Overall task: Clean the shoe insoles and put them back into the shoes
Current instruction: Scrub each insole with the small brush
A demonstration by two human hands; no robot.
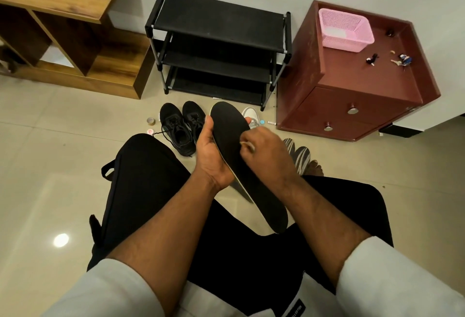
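A long black insole (pixel 234 130) with a pale edge is held above my lap, toe end pointing away. My left hand (pixel 211 155) grips it from the left side, thumb over its upper face. My right hand (pixel 266 150) presses a small pale object, perhaps a wipe or brush, against the middle of the insole, fingers curled round it. A pair of black lace-up shoes (pixel 180 128) stands on the floor just beyond my left knee. Behind the insole a second dark insole edge (pixel 242 189) shows below my hands.
A black three-shelf shoe rack (pixel 219 47) stands against the wall. A dark red cabinet (pixel 352 95) to the right carries a pink basket (pixel 346 30) and keys. A wooden shelf unit (pixel 70 35) is at left. A white shoe (pixel 251 115) and striped slippers (pixel 299 155) lie on the tiled floor.
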